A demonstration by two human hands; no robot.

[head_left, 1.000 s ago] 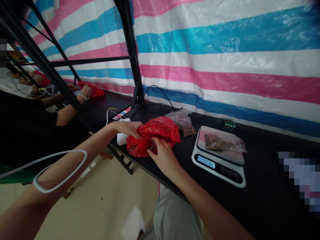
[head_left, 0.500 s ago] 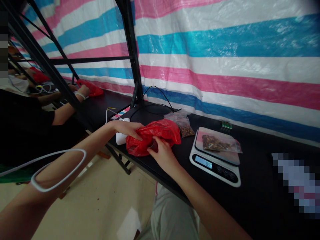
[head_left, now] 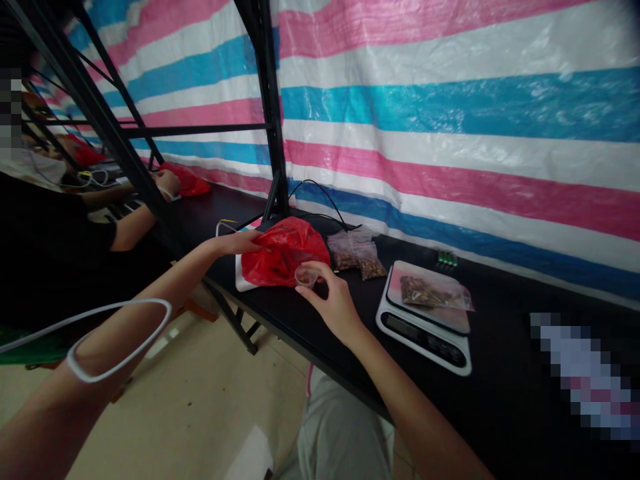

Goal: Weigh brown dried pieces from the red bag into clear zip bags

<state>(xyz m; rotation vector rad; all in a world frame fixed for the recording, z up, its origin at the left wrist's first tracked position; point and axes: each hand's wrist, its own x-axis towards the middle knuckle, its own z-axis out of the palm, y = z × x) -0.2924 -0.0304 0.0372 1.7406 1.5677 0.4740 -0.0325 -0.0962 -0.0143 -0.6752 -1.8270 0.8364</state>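
Observation:
My left hand (head_left: 243, 243) grips the edge of a red plastic bag (head_left: 295, 243), its fingertips partly hidden by the film. Between the thumb and fingers of my right hand (head_left: 330, 293) is a small clear cup (head_left: 306, 276) with a little brown material inside, just at the front of the bag. On the right stands a white kitchen scale (head_left: 425, 343) with a dark display. A clear zip bag of brown pieces (head_left: 430, 291) lies on its plate. Two more filled zip bags (head_left: 371, 261) rest behind my right hand.
A white power strip (head_left: 243, 283) lies partly under the red bag. Green batteries (head_left: 447, 258) sit near the back edge of the black table (head_left: 500, 373). A black metal post (head_left: 275, 147) rises behind. At left, a person's hand (head_left: 167, 181) touches another red bag (head_left: 193, 181).
My right hand has drawn the cup out of the red bag, and it is now in plain view. The bag has shifted left and up. The scale's display, which was lit, is now dark.

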